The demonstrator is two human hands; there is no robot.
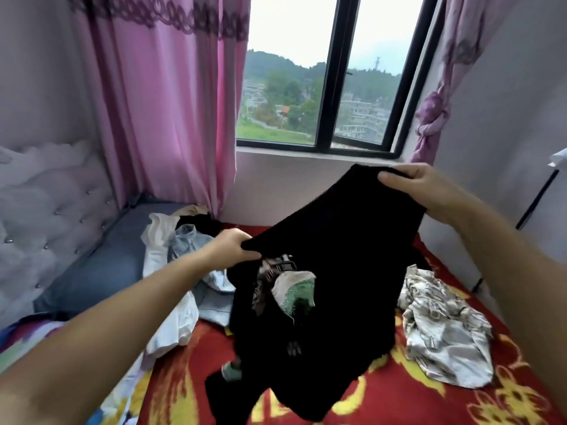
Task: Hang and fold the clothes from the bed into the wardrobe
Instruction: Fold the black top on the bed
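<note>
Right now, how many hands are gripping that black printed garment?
2. The left hand grips the black printed garment at its lower left edge; the right hand pinches its raised top edge.

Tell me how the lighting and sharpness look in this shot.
Head view: daylight through the window blows out the sky; the black garment held up by the left hand and right hand shows almost no fabric detail; wide-angle distortion bends the window frame; edges look soft.

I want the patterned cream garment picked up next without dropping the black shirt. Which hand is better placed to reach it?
Probably the right hand: the patterned cream garment lies on its side of the black shirt, below it. The left hand would have to cross over.
</note>
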